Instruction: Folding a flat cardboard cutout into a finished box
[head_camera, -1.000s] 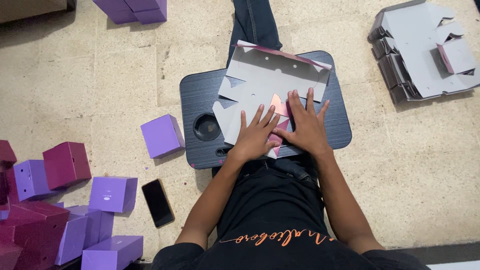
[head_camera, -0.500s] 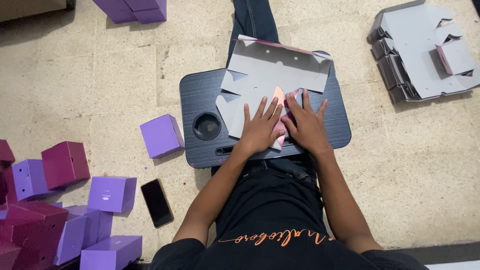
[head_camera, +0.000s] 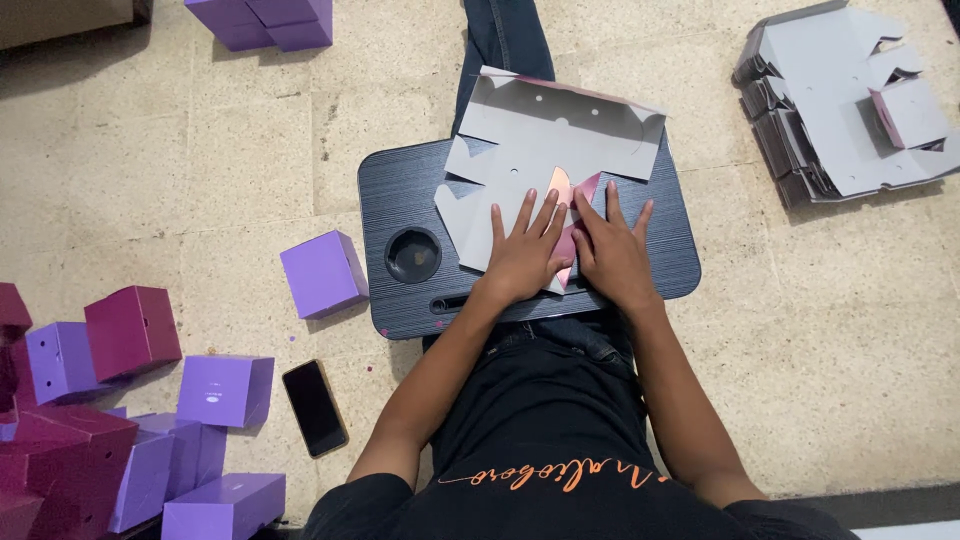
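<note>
Both hands, left (head_camera: 522, 255) and right (head_camera: 612, 255), press flat and open on a grey carton blank (head_camera: 545, 150) atop a dark lap counter (head_camera: 400, 190); purple boxes (head_camera: 322, 273) dot the floor.

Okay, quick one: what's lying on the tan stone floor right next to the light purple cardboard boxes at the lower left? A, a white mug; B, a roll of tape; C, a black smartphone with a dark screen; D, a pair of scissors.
C: a black smartphone with a dark screen lies flat on the tan stone floor just right of a light purple cardboard box; no scissors, tape or mug show anywhere.
</note>
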